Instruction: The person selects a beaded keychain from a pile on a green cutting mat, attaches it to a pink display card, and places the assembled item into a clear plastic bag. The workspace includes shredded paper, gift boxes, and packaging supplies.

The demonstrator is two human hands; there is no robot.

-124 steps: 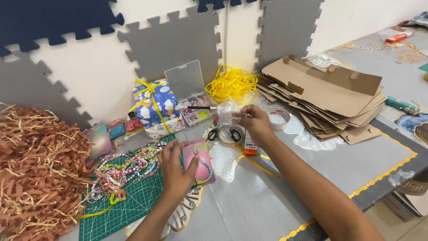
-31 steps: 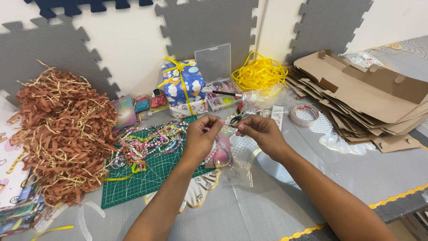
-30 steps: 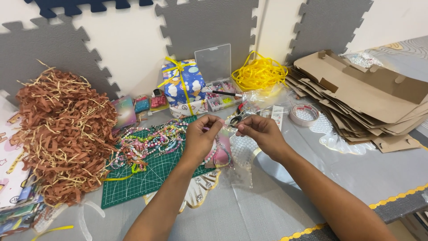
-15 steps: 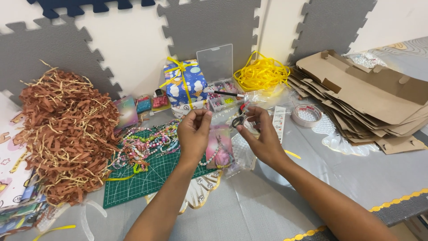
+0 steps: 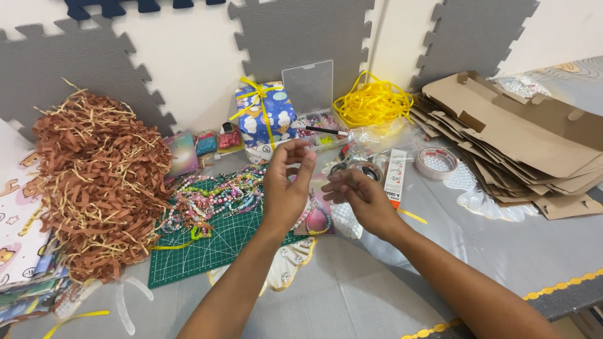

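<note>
Since half a second ago both hands are lifted a little higher above the green cutting mat (image 5: 207,248), and the left hand (image 5: 286,188) now has its fingers curled with thumb and forefinger close together near the top. Whether it pinches something thin there I cannot tell. The right hand (image 5: 361,201) is half closed, fingers pointing toward the left hand; if it holds anything, this is too small to see.

Far left of the mat lies a stack of patterned paper sheets (image 5: 22,251). Next to it, touching the mat's left edge, is a big heap of brown shredded paper (image 5: 94,182) with some yellow strips inside. On the upper part of the mat lies a pile of colourful bead bracelets (image 5: 210,198). Behind the mat stands a blue gift box with yellow ribbon (image 5: 264,116), and right of this a clear plastic box with open lid (image 5: 309,94).

Just below the hands, at the right edge of the mat, lies a pink card with a bead bracelet (image 5: 317,216), partly hidden by the left hand. Under the mat's lower right corner a clear plastic piece with gold edge (image 5: 286,270) shows.

Right of the mat, behind the right hand, lie a small white and orange box (image 5: 396,179), a roll of clear tape (image 5: 436,163), a bundle of yellow ribbon (image 5: 374,103), and far right a stack of flat cardboard boxes (image 5: 521,144).
</note>
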